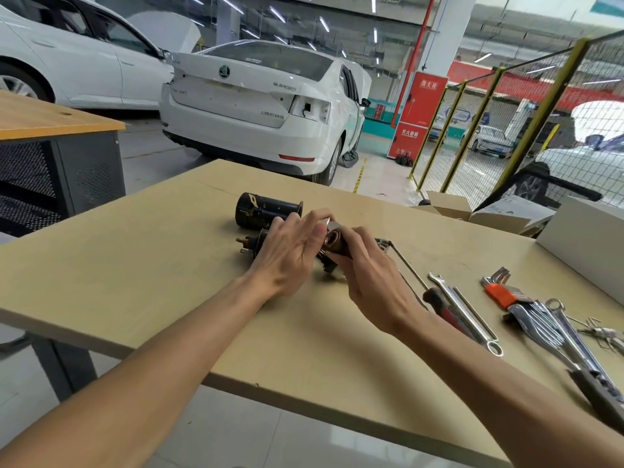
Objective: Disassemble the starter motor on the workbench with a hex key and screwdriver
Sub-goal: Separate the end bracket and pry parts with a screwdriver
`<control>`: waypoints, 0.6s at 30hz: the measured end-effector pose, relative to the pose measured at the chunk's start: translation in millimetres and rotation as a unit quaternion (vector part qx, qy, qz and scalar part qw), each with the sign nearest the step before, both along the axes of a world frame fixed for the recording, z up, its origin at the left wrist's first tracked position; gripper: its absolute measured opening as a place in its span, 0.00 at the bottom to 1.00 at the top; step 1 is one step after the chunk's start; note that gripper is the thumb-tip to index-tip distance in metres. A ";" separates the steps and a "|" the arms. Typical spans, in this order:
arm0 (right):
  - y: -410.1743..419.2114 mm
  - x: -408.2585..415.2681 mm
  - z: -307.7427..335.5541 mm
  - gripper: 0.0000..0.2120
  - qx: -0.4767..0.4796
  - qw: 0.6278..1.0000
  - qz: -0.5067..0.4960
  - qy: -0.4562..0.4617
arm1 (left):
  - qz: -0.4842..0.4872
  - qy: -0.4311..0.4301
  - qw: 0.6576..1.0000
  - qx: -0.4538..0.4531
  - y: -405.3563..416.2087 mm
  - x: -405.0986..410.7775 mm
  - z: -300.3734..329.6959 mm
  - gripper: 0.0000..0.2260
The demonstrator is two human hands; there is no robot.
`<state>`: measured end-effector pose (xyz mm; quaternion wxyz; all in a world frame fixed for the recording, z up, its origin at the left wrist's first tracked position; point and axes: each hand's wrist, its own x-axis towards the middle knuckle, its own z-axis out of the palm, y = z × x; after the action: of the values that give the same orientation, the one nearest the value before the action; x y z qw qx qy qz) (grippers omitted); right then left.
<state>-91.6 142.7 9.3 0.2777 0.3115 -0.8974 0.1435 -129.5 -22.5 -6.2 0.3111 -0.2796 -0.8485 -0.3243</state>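
Two hands meet over the middle of the table (169, 282). The left hand (290, 251) lies over a dark solenoid-like part of the starter motor (250, 246), its fingers (317, 216) curled forward with the tips closing on a pale metal piece just beyond them. The right hand (368, 275) grasps a coppery cylindrical part (336, 241) of the same motor, thumb and fingers wrapped round it, so that the part sits between the two sets of fingers, touching both. How firmly the left fingers grip cannot be told, since they hide the contact.

Just beyond the left fingers lies one black cylindrical housing (266, 209) on its side, apart from the piece in hand.

To the right of the right fingers lies one screwdriver (435, 298) with a red and black handle, its shaft pointing toward the hands. Just beside it lie two silver wrenches, one combination wrench (462, 312) nearest the screwdriver. Farther right sits one set of hex keys (499, 288) in an orange holder, and beyond that a bundle of more wrenches (553, 329); their count cannot be told.

Past the table stand two white cars, the nearer one (263, 106) seen from its rear.
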 end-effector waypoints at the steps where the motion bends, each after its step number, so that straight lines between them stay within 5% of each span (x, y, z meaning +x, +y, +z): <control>1: 0.5 0.6 -2.5 0.18 -0.014 1.000 0.004 0.010 | 0.005 -0.002 1.000 -0.004 0.4 -0.8 -0.6 0.28; 12: -11.6 9.5 43.3 0.13 -0.060 0.995 0.034 0.073 | 0.020 -0.039 0.999 0.012 4.6 -1.1 -7.2 0.27; 18: 11.9 38.5 7.6 0.08 -0.202 0.977 -0.017 -0.068 | 0.049 -0.034 0.998 0.018 -1.8 -4.4 -9.8 0.28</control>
<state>-53.1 154.6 16.9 0.2757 0.2234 -0.8716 0.3383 -133.9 -24.3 -16.0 0.3023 -0.2208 -0.8652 -0.3337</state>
